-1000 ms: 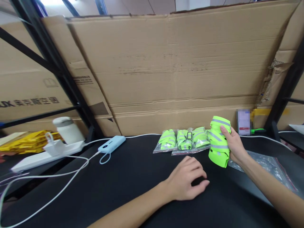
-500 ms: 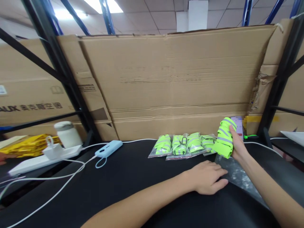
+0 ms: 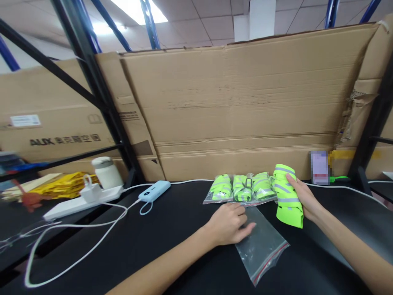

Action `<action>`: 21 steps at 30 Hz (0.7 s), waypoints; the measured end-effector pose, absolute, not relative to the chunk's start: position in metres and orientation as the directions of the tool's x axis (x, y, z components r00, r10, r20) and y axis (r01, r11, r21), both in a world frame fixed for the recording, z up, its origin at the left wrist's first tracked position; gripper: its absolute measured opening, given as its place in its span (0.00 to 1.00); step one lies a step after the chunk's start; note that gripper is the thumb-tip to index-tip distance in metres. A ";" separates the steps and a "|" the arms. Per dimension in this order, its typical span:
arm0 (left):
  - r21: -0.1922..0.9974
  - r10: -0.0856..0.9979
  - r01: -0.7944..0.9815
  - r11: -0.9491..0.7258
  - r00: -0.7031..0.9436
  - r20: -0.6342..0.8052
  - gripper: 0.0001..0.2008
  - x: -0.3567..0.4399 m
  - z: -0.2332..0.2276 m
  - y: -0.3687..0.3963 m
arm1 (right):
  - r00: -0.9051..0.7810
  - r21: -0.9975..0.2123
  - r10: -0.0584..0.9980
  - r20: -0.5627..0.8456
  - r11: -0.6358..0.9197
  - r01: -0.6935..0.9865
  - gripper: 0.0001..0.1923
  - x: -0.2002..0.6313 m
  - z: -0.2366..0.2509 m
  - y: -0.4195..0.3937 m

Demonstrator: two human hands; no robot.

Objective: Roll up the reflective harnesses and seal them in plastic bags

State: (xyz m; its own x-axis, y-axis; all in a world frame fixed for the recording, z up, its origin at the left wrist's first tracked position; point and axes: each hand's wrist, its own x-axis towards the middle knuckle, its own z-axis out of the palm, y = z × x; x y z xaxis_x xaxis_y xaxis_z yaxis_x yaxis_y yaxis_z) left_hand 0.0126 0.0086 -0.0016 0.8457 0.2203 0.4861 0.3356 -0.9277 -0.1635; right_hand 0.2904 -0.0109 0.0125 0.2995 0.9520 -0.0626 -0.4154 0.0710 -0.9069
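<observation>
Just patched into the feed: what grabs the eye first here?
The neon-green folded vest, upright in the right hand on the black table. Left of it, three bagged vests line the cardboard wall. The left hand rests on an empty clear zip bag.

Folded neon-green fabric bundle with grey reflective stripes (image 3: 287,196): upright, slightly tilted, held off the black tabletop at right. Clear plastic zip bag with red seal strip (image 3: 260,243): empty, flat on the tabletop, near centre, seal end toward the near right.
</observation>
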 end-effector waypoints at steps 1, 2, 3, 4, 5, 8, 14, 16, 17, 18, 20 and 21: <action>-0.079 0.253 0.324 -0.943 0.850 0.462 0.23 0.017 -0.001 0.006 | 0.272 -0.917 0.961 -0.057 0.057 -0.395 0.16 0.289 0.011 -0.012; -0.003 0.281 0.313 -0.950 0.855 0.436 0.23 0.021 0.000 0.002 | 0.245 -0.924 0.968 -0.050 0.048 -0.378 0.16 0.287 0.009 -0.012; 0.050 0.300 0.308 -0.950 0.856 0.420 0.26 0.024 0.000 -0.002 | 0.222 -0.929 0.974 -0.044 0.042 -0.367 0.17 0.285 0.008 -0.014; 0.088 0.312 0.303 -0.949 0.859 0.405 0.30 0.026 0.000 -0.006 | 0.204 -0.933 0.978 -0.040 0.036 -0.357 0.17 0.283 0.008 -0.015; 0.114 0.324 0.304 -0.946 0.861 0.393 0.33 0.027 -0.001 -0.009 | 0.189 -0.938 0.981 -0.036 0.032 -0.346 0.18 0.280 0.007 -0.016; 0.171 0.355 0.312 -0.934 0.861 0.364 0.35 0.022 -0.003 -0.013 | 0.150 -0.950 0.989 -0.016 0.032 -0.310 0.19 0.273 0.006 -0.020; 0.095 0.097 0.065 -0.993 0.921 0.377 0.10 0.015 0.003 -0.018 | 0.166 -0.938 0.985 -0.049 0.011 -0.346 0.18 0.270 0.002 -0.019; -0.014 -0.002 0.003 -1.000 0.919 0.394 0.10 0.016 0.006 -0.022 | 0.205 -0.923 0.974 -0.096 -0.010 -0.384 0.16 0.274 0.003 -0.017; -0.070 -0.028 0.001 -0.998 0.912 0.410 0.11 0.016 0.008 -0.023 | 0.222 -0.914 0.967 -0.124 -0.024 -0.405 0.16 0.277 0.004 -0.016; -0.119 -0.040 0.013 -0.993 0.901 0.431 0.11 0.015 0.009 -0.023 | 0.238 -0.905 0.959 -0.151 -0.038 -0.425 0.16 0.280 0.005 -0.015; -0.192 -0.036 0.068 -0.979 0.870 0.492 0.12 0.010 0.012 -0.018 | 0.261 -0.889 0.946 -0.193 -0.055 -0.455 0.16 0.286 0.007 -0.014; -0.216 -0.027 0.103 -0.971 0.850 0.526 0.12 0.007 0.013 -0.013 | 0.267 -0.884 0.942 -0.203 -0.059 -0.463 0.16 0.289 0.008 -0.014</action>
State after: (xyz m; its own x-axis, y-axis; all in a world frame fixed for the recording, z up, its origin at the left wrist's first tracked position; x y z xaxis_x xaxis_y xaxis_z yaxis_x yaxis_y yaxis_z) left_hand 0.0070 -0.0132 0.0133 0.8500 -0.0266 0.5262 0.1034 -0.9709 -0.2161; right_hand 0.2885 -0.0135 0.0081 0.2669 0.9422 -0.2027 -0.4635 -0.0589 -0.8842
